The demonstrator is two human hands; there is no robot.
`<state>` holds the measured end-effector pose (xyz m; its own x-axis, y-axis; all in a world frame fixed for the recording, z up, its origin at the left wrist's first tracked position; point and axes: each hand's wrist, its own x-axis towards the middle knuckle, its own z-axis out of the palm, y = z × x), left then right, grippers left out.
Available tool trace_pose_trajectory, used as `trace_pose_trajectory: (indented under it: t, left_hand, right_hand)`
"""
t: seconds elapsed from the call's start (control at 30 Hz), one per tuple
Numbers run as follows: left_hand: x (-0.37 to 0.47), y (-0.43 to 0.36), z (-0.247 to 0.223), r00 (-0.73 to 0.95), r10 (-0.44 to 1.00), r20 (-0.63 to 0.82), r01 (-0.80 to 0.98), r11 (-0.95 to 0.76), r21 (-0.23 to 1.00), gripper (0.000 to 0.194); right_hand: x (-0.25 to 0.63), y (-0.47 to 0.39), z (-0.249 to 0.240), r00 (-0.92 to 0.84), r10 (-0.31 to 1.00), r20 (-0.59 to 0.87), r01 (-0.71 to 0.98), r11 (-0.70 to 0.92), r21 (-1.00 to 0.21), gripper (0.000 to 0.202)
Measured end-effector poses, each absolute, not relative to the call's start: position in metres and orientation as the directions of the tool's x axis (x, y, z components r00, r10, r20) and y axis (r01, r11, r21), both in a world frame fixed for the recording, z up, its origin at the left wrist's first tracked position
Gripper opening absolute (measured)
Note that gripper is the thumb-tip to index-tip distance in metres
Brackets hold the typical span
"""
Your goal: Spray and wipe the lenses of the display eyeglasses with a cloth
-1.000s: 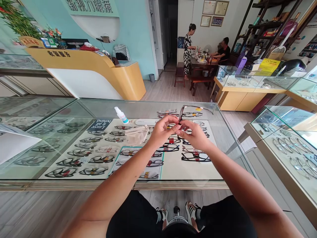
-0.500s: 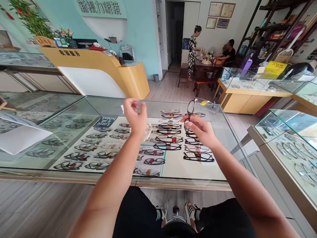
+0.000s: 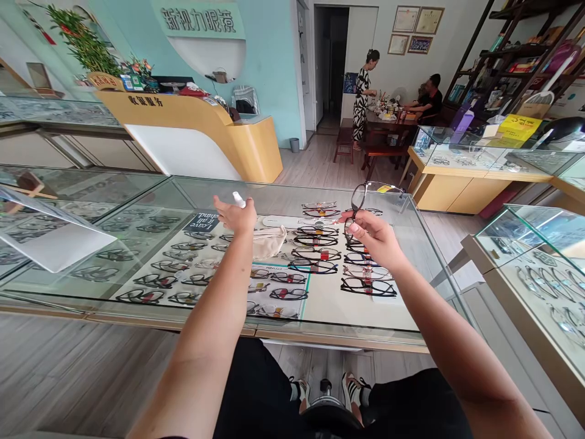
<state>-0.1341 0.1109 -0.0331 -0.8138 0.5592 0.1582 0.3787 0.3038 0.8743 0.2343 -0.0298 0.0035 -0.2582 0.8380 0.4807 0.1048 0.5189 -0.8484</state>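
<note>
My left hand [image 3: 237, 216] is over the glass counter with fingers and thumb spread. A small white bottle [image 3: 238, 199] shows between its thumb and fingers; its lower part is hidden, and I cannot tell whether the hand touches it. My right hand [image 3: 372, 235] pinches a pair of dark-rimmed eyeglasses [image 3: 358, 198], held up on end with a yellow tag on one temple. A pale cloth pouch [image 3: 270, 242] lies just right of my left wrist. Rows of eyeglasses [image 3: 315, 266] with coloured tags fill the display around and below both hands.
The glass display counter [image 3: 329, 334] spans the front. A folded white card stand [image 3: 64, 244] is on its left part. More showcases [image 3: 530, 274] stand at the right. Behind are a yellow reception desk [image 3: 256, 146] and two people at a table [image 3: 393, 124].
My left hand has moved left, from beside the white bottle to in front of it, and its fingers have spread. My right hand keeps holding the eyeglasses. The view has shifted slightly left.
</note>
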Motion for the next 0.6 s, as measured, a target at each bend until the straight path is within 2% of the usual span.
trace_pose_trajectory:
  t: [0.13,0.33,0.5,0.6]
  left_hand:
    - [-0.142,0.115,-0.041,-0.791,0.606,0.091,0.364,0.345,0.865,0.089]
    - [-0.146,0.118,-0.047,-0.764,0.642,0.060,0.365,0.355,0.860,0.059]
    - [-0.149,0.121,-0.054,-0.728,0.674,0.125,0.417,0.291,0.861,0.032]
    - [-0.149,0.124,-0.054,-0.661,0.712,0.238,0.487,0.165,0.858,0.031]
  right_hand:
    - [0.234,-0.029,0.003,-0.261,0.830,0.494,0.114,0.534,-0.838,0.050]
    - [0.234,-0.030,0.003,-0.272,0.818,0.507,0.118,0.551,-0.826,0.047]
    - [0.234,-0.031,0.002,-0.259,0.759,0.598,0.226,0.649,-0.726,0.040]
    - [0.232,-0.031,0.000,-0.261,0.720,0.643,0.287,0.694,-0.660,0.037]
